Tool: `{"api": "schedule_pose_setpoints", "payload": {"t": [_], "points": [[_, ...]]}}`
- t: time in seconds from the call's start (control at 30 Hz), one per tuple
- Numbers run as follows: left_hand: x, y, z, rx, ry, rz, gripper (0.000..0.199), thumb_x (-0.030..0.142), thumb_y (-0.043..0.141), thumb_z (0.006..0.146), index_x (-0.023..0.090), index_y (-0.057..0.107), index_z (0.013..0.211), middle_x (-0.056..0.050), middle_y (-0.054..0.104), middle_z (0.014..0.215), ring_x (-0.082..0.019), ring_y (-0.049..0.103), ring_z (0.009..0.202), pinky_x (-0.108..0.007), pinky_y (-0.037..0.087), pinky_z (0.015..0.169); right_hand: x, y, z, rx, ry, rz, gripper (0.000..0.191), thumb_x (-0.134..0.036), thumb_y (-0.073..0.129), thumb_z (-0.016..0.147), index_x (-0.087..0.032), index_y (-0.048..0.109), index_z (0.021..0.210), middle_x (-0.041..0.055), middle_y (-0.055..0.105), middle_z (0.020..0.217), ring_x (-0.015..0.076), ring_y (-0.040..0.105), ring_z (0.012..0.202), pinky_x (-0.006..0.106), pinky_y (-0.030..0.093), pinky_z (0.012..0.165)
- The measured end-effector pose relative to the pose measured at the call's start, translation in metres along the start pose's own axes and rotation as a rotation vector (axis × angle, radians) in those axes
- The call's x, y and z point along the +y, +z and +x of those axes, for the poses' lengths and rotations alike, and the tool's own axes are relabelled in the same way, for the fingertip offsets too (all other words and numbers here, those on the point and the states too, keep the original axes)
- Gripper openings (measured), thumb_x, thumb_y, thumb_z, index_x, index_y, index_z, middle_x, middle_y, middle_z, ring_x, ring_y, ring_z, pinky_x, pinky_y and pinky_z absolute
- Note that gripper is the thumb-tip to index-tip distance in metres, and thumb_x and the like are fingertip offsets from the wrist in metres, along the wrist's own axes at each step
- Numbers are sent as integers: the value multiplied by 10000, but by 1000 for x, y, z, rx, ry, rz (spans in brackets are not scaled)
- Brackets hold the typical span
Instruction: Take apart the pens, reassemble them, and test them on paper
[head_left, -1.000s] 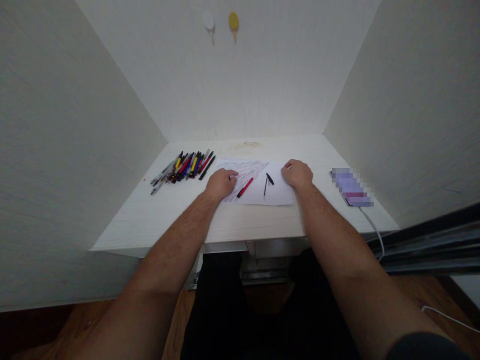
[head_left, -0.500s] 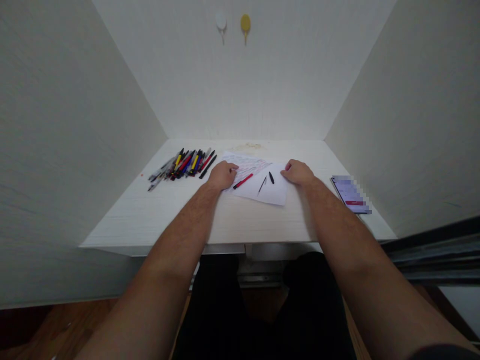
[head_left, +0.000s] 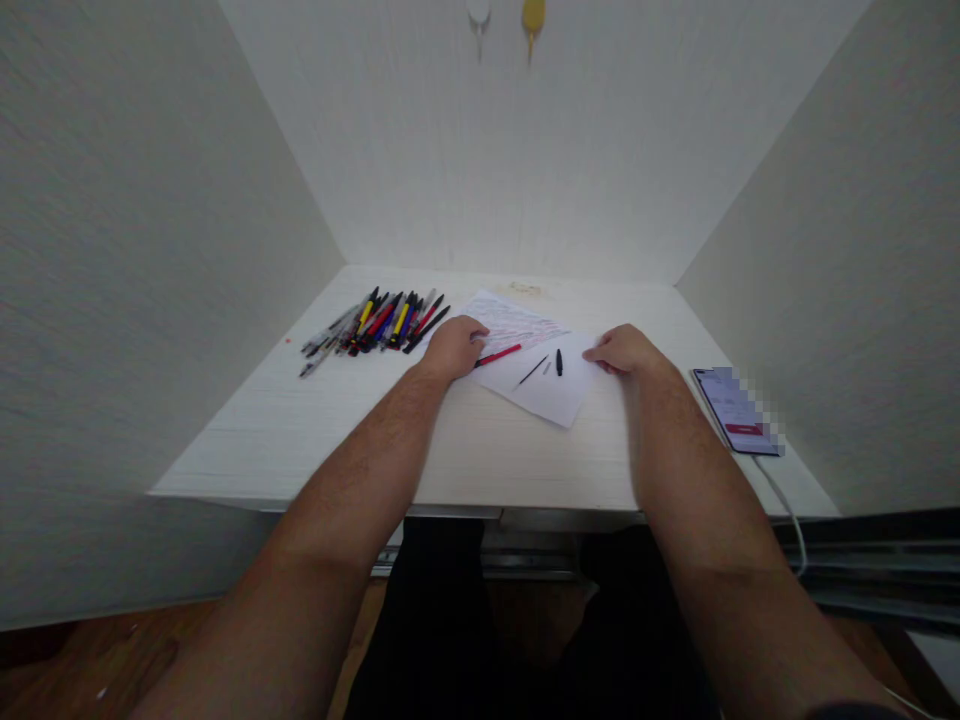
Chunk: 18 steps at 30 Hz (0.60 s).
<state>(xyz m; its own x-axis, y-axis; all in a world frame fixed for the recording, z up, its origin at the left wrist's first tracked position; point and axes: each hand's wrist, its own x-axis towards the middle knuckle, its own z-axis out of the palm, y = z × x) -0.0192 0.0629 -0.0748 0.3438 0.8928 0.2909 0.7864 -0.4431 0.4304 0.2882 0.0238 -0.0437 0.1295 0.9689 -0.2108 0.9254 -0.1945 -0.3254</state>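
Observation:
A white sheet of paper (head_left: 552, 398) lies at a slant on the table, with rows of reddish and dark scribble over its upper left part. My left hand (head_left: 454, 347) is closed at the paper's left edge, fingers curled and partly hidden. At the right edge, my right hand (head_left: 624, 350) pinches the paper between thumb and fingers. On the sheet rest a red pen barrel (head_left: 501, 354) close to my left fingers, a thin dark pen refill (head_left: 533, 370), a small pale piece (head_left: 547, 368) and a short black pen part (head_left: 559, 362).
A pile of many-coloured pens (head_left: 382, 322) lies left of my left hand. Far right, a phone (head_left: 736, 410) with a lit screen has a white cable (head_left: 784, 505) attached. White walls enclose the table (head_left: 300, 430) at the back and both sides; two hooks hang on the back wall.
The paper has turned slightly clockwise with both hands at its edges, and the pen parts have shifted with it. The camera view has also moved, and more of the phone cable shows.

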Motion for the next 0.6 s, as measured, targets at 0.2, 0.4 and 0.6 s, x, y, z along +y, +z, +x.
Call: {"api": "schedule_pose_setpoints", "payload": {"t": [0.2,0.4,0.6], "points": [[9,-6,-3,-27,-18,10,257,185,575,810,176,735,1012,-88,696,1135,-233,587,1104,-356,427,1011,5,15,4,367,12,171,197,-345,655,749,-157,711,764,88,705,785,184,613,731,291,446,680],[15,-9,-9,-41,-16,-18,229,177,588,800,181,737,974,-83,697,1121,-222,588,1103,-345,431,1016,-7,18,1,382,-89,157,165,-305,629,742,-171,710,793,73,702,820,183,596,756,304,443,705],[14,-9,-13,-31,-19,-24,243,188,596,790,194,733,991,-65,703,1120,-208,599,1089,-331,440,1016,-8,18,-3,328,-125,153,151,-257,638,717,-165,716,808,73,701,835,171,598,753,299,446,712]]}}
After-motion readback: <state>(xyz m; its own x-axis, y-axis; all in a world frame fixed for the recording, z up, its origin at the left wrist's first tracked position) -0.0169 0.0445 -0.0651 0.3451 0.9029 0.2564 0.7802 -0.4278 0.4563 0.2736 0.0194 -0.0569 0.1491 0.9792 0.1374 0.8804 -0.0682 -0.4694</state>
